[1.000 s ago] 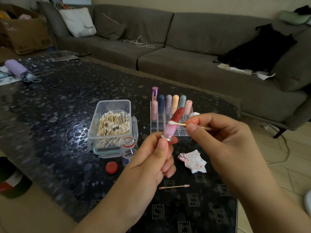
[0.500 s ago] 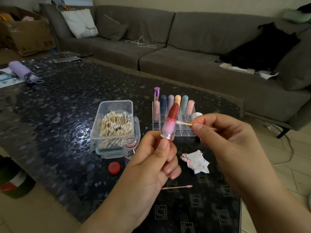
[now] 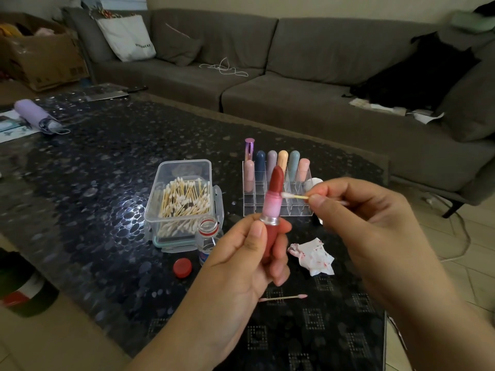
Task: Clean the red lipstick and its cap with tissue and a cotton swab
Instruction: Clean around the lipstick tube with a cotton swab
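two hands share this step: your left hand (image 3: 257,253) has its fingers and thumb curled round the red base of the red lipstick (image 3: 273,202), holding it upright over the near part of the dark table (image 3: 88,183), bullet wound out. your right hand (image 3: 359,210) pinches the stick of a cotton swab (image 3: 294,196) between thumb and fingertips, with the white tip touching the right side of the pink collar just under the bullet.

keep the tip on the collar and away from the soft red bullet, which would likely smear or dent. press lightly, and roll the lipstick with your left fingers so the swab can work its way round. that pink staining looks stubborn, so a clean swab from the clear box (image 3: 182,199) to the left may be needed. a stained tissue (image 3: 313,255) and a used swab (image 3: 284,298) lie near your hands. i can't make out the cap.
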### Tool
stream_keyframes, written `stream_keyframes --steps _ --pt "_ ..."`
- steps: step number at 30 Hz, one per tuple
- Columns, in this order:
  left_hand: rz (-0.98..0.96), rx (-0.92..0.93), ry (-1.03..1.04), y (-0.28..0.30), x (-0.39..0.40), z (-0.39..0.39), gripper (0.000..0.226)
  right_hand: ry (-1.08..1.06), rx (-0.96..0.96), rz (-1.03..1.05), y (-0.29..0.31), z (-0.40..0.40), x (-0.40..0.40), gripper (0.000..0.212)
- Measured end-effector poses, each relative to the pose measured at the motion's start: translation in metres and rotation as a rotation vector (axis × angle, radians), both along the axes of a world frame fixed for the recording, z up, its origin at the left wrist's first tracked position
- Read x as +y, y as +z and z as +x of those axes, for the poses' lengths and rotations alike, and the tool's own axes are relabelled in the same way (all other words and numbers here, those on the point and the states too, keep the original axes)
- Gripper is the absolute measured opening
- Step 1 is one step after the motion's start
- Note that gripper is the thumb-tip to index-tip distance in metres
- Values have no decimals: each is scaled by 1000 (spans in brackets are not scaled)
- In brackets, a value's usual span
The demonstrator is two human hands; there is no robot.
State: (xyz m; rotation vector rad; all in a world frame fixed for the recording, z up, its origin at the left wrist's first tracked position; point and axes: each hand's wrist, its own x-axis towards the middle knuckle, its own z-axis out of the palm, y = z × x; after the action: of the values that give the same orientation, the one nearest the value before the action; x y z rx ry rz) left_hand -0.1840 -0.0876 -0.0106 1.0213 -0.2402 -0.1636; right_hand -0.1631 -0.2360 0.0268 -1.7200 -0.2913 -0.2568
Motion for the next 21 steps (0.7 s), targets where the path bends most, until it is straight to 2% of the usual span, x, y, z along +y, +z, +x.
stream_keyframes --steps 11,15,21 --pt "-85 40 -56 -2 -3 1 35 21 -2 -18 1 -1 0 8" --pt "-51 45 -11 0 -3 0 10 2 -2 -12 0 1 -2 9" --pt "-38 28 -31 0 -1 -1 11 35 -3 -1 2 -1 1 7"
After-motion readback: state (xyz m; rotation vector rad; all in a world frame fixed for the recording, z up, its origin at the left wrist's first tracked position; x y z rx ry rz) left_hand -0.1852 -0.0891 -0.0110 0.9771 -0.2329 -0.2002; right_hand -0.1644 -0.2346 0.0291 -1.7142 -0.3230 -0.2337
